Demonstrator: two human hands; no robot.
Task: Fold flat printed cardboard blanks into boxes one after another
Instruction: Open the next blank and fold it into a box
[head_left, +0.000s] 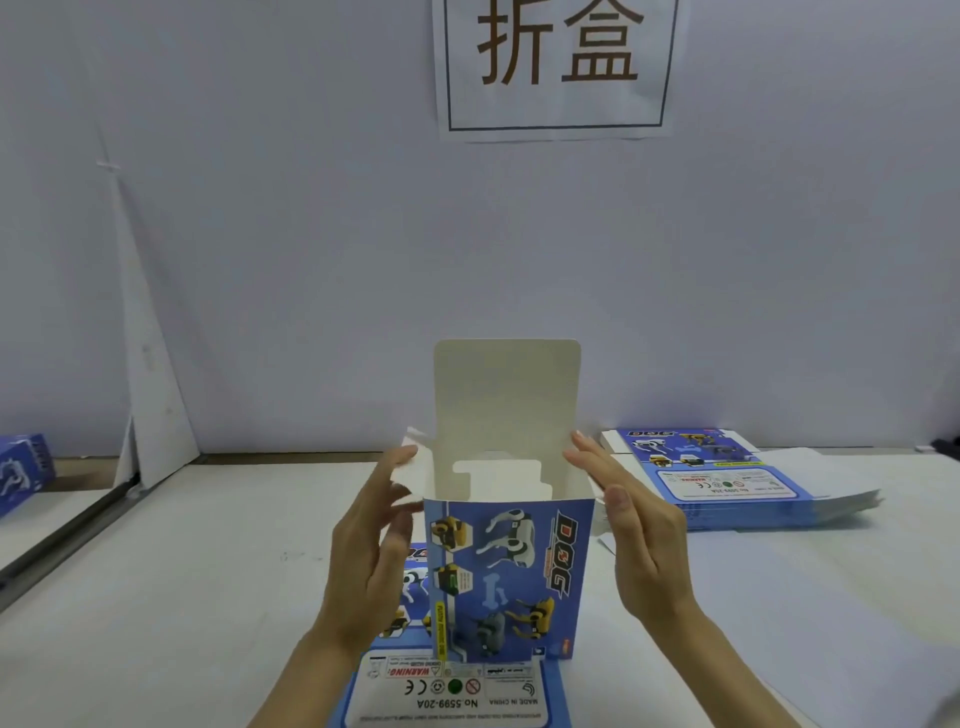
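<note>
A blue printed box (511, 577) with dog pictures stands upright in the middle of the table, its top open and its long white lid flap (506, 395) sticking straight up. My left hand (371, 545) is at the box's left side, fingers spread, touching the small side flap. My right hand (631, 525) is at the right side, fingers extended against the right flap. Under the box lies a flat printed blank (452, 696).
A stack of flat blue blanks (727, 478) lies at the right rear of the white table (208, 597). One finished blue box (23, 473) shows at the far left edge. A white wall with a paper sign (558, 67) stands behind.
</note>
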